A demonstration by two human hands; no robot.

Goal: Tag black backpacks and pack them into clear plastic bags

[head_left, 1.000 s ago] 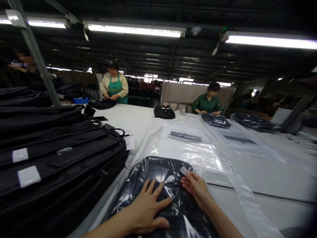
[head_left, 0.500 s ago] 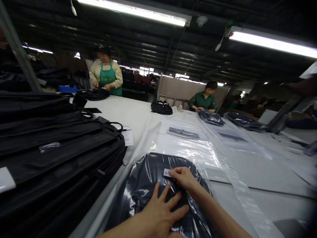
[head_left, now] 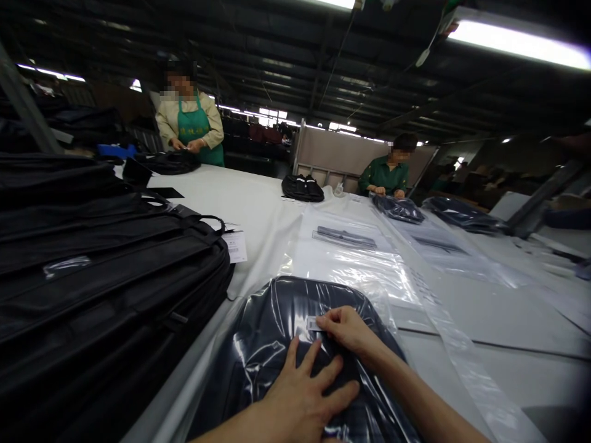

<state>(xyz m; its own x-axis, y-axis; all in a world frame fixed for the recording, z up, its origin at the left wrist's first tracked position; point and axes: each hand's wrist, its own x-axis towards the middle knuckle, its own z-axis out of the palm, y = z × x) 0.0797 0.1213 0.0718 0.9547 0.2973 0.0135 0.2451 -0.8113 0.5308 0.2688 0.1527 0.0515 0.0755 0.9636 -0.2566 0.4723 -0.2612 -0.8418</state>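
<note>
A dark backpack [head_left: 272, 307] in a clear plastic bag lies flat on the table right in front of me. My left hand [head_left: 307, 391] rests on it, fingers spread over the shiny plastic. Just beyond those fingertips, my right hand [head_left: 341, 326] pinches the right end of a small white sticker [head_left: 313, 323] with print on it. The sticker lies against the plastic on the upper part of the backpack. Whether its whole underside touches the plastic I cannot tell.
Black backpacks [head_left: 115, 289] are stacked at the left, with a white hang tag [head_left: 237, 247] at their edge. Flat clear plastic bags [head_left: 351, 264] lie beyond my hands. Two co-workers stand across the table, one in a green apron [head_left: 194, 126], one in a green shirt [head_left: 390, 178].
The camera view has shifted slightly. Both hands keep nearly the same place on the bagged backpack, the right still pinching the sticker.
</note>
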